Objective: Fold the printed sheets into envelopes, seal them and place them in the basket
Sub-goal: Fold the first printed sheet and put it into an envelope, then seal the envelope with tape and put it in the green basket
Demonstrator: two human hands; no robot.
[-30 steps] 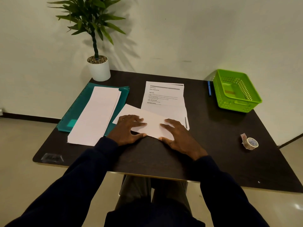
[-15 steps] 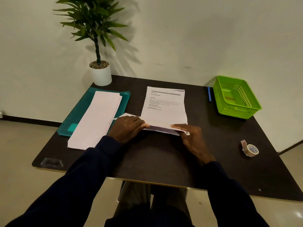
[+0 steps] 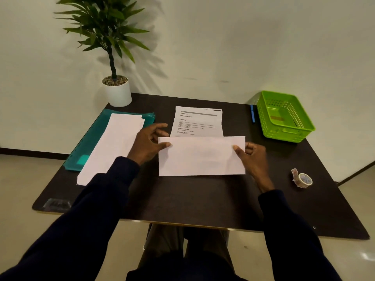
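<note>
We hold the folded sheet [image 3: 202, 157] left of the green basket [image 3: 284, 136] and nearer to us than it. The left grip [image 3: 149, 142] pinches the sheet's left edge, thumb in front, remaining fingers loosely spread behind. The right grip [image 3: 251, 157] pinches the right edge, fingers curled behind. The sheet appears lifted off the tabletop [image 3: 192, 199]; we cannot confirm this. The printed sheets [image 3: 197, 122] lie flat, left of the basket.

Envelope [image 3: 202, 156] is noted as plain white; printed sheets [image 3: 197, 122] are marked with black text under a grey header bar. Basket [image 3: 288, 134] is moulded in bright green with a perforated grid, folder [image 3: 85, 147] is tinted teal, pen [image 3: 252, 114] blue. Table [image 3: 192, 199] is finished black.
</note>
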